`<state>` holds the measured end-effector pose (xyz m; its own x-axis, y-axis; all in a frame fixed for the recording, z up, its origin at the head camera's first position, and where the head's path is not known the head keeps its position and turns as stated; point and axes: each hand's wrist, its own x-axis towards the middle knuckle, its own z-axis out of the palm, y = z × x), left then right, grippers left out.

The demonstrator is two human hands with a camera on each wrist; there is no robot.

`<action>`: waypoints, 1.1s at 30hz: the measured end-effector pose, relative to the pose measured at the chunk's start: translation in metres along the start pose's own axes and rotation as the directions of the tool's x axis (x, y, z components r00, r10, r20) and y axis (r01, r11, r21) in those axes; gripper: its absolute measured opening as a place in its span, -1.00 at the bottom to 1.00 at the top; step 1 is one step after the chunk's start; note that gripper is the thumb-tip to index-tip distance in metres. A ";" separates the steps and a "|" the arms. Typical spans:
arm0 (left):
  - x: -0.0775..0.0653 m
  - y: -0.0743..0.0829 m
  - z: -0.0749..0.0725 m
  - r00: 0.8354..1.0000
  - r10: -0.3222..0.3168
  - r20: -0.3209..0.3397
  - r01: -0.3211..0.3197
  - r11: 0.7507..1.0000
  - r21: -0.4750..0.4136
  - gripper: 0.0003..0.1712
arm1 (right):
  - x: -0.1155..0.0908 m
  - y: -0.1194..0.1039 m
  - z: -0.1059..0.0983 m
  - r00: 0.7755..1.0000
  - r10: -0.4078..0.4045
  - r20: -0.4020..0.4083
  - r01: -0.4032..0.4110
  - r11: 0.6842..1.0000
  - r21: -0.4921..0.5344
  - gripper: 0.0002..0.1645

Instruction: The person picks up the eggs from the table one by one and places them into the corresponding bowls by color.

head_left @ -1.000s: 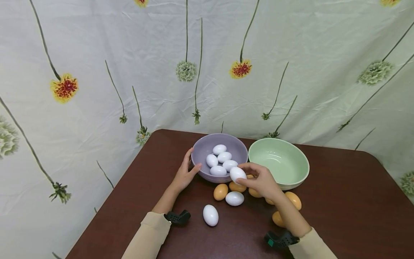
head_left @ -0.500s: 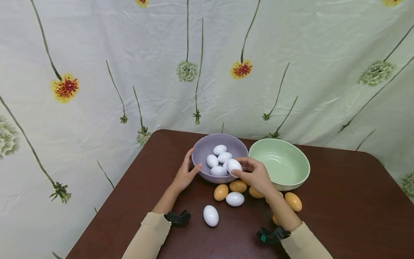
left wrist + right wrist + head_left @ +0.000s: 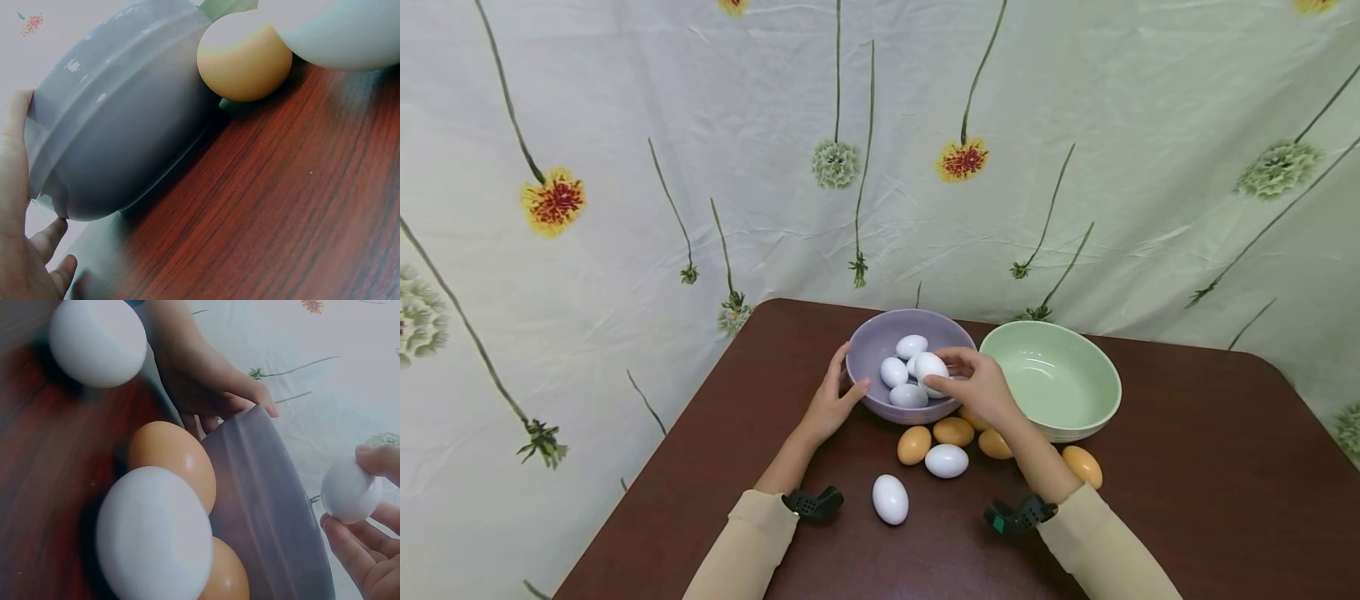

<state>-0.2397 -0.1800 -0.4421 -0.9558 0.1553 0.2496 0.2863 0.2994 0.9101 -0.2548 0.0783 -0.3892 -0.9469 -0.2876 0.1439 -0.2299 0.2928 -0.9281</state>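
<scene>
right hand (image 3: 983, 387) is pinching a white egg (image 3: 931, 369) over the purple bowl (image 3: 872, 348), left hand (image 3: 831, 402) is resting spread against its side. at least four white eggs (image 3: 894, 372) are lying inside; two loose white ones (image 3: 947, 461) plus orange eggs (image 3: 913, 446) are sitting on the table (image 3: 943, 550). looking partway done imo

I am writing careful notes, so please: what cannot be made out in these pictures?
Head: the right hand and held egg hide part of the inside of the purple bowl.
Left wrist: the picture's edge cuts off a white egg.
Right wrist: the bowl's wall hides its contents.
</scene>
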 end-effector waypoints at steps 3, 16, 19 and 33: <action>0.000 -0.001 0.000 1.000 -0.001 -0.002 0.001 1.000 0.003 -0.15 | 0.006 -0.003 0.001 1.000 0.000 -0.010 0.000 1.000 0.002 -0.48; 0.013 -0.039 0.005 0.999 0.018 -0.030 -0.019 1.000 -0.005 -0.14 | 0.035 -0.009 0.008 0.999 0.027 -0.023 -0.028 0.998 -0.061 -0.46; 0.013 -0.039 0.006 0.999 0.034 -0.043 -0.034 0.999 0.004 -0.15 | 0.038 -0.006 0.012 0.999 0.031 -0.023 -0.033 0.997 -0.076 -0.46; 0.007 -0.022 0.002 1.000 0.001 -0.004 -0.001 1.000 -0.016 -0.15 | 0.047 0.010 0.028 0.998 0.015 -0.067 -0.026 0.986 -0.162 -0.46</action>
<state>-0.2531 -0.1836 -0.4614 -0.9557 0.1520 0.2520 0.2864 0.2837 0.9152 -0.2947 0.0419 -0.4015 -0.9632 -0.2214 0.1522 -0.2385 0.4442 -0.8636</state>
